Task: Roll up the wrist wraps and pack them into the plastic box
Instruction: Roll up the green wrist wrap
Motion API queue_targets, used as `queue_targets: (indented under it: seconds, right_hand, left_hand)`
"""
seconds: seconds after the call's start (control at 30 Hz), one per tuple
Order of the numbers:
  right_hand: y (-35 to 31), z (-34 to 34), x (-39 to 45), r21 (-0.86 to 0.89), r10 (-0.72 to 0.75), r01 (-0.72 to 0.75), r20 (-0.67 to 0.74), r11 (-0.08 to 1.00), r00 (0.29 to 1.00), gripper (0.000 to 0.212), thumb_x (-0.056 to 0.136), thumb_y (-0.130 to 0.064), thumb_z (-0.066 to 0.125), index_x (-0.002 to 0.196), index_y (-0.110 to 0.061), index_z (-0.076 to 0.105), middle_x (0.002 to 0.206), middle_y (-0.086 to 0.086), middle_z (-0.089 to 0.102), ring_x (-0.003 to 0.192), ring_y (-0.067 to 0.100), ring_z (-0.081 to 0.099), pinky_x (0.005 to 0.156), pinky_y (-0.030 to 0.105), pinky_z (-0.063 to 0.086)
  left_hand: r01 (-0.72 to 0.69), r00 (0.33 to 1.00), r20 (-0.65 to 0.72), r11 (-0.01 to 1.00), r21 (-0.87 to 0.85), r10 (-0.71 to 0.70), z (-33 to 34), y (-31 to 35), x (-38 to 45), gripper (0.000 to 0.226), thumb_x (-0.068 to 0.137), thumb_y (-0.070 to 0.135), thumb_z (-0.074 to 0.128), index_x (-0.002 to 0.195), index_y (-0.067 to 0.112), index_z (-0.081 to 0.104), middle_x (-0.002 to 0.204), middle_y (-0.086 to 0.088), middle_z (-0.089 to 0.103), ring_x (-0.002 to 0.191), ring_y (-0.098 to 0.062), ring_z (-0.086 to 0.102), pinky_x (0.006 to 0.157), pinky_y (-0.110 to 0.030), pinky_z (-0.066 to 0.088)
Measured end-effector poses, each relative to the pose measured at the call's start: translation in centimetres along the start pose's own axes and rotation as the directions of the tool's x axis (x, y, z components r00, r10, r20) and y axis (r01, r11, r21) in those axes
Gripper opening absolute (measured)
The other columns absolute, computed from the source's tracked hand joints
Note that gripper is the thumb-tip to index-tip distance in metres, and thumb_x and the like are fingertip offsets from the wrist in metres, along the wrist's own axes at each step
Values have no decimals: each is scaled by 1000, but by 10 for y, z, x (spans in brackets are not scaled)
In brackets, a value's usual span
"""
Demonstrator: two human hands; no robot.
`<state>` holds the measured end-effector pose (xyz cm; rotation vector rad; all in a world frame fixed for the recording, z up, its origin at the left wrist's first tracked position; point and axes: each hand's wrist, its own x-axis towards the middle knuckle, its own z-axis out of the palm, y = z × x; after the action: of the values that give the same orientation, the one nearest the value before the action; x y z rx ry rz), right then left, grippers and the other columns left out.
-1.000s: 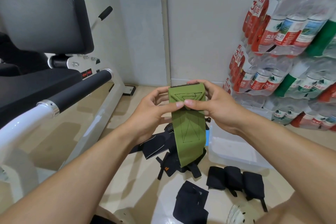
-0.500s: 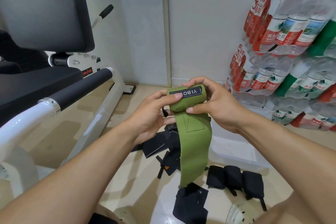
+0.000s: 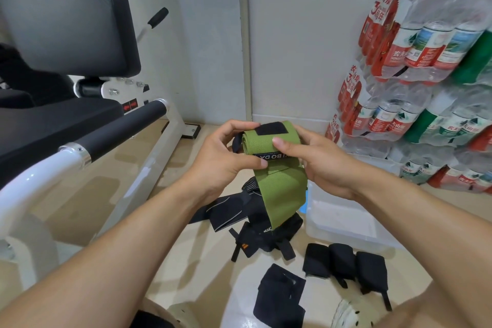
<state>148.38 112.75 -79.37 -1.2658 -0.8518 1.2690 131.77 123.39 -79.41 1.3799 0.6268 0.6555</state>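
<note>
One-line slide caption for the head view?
Both hands roll a green wrist wrap above the clear plastic box.

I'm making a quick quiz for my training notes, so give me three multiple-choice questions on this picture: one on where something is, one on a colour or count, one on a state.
1. Where is the clear plastic box?
A. On the floor by the stacked water bottles
B. On the black bench seat
C. In the person's lap

2. What colour is the wrist wrap in the hands?
A. Black
B. Green
C. Red

3. What state is that wrap in?
A. Fully rolled
B. Lying flat on the floor
C. Partly rolled, with a tail hanging down

Answers:
1. A: the box sits on the floor at the foot of the bottle packs.
2. B: the left hand and right hand hold a green wrap, while the ones on the floor are black.
3. C: a roll sits between the hands and a loose strip hangs below it.
</note>
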Motion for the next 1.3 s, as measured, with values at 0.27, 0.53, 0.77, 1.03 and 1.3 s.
queue_targets:
  seconds: [0.27,0.53,0.77,1.03,1.3]
  right_hand:
    - [4,-3,2,59,3,1,-79,998,997,54,88,-7,74,137,-18,53,121,8,74,106,26,74,82,40,63]
    - [2,-9,3,-1,-101,101,-93,995,991,59,83,6,75,130,-22,53,127,1,67,107,18,70,76,31,60]
    - [9,-13,8,-29,-148,147,-43,989,988,58,80,25,65,104,-25,53,96,-2,64,89,22,60,70,31,56]
    - [3,-10,5,-33,-142,140,-67,990,988,54,77,26,64,100,-23,63,125,4,66,103,22,64,87,42,55]
    - [1,-6,4,22,-50,53,-119,998,992,71,71,-29,81,139,-31,58,129,-1,68,110,16,72,87,35,60]
  left_hand:
    - [40,998,42,999,-12,-39,-1,-6,0,73,67,-20,80,130,13,61,133,-9,64,104,-23,70,80,-34,60]
    - [298,949,145,946,-126,-280,2,5,-3,54,79,29,75,129,10,65,121,-7,73,108,-26,72,90,-42,60]
    - [359,929,158,920,-155,-336,5,6,-6,37,81,43,70,107,18,78,100,-6,74,99,-29,72,88,-43,61]
    - [307,950,133,920,-242,-282,0,7,-2,24,92,3,64,114,7,71,112,-13,75,97,-35,73,84,-37,62]
    - [134,990,54,984,-119,-128,0,0,-1,64,76,-23,70,129,12,64,123,-4,68,89,-23,73,81,-34,61]
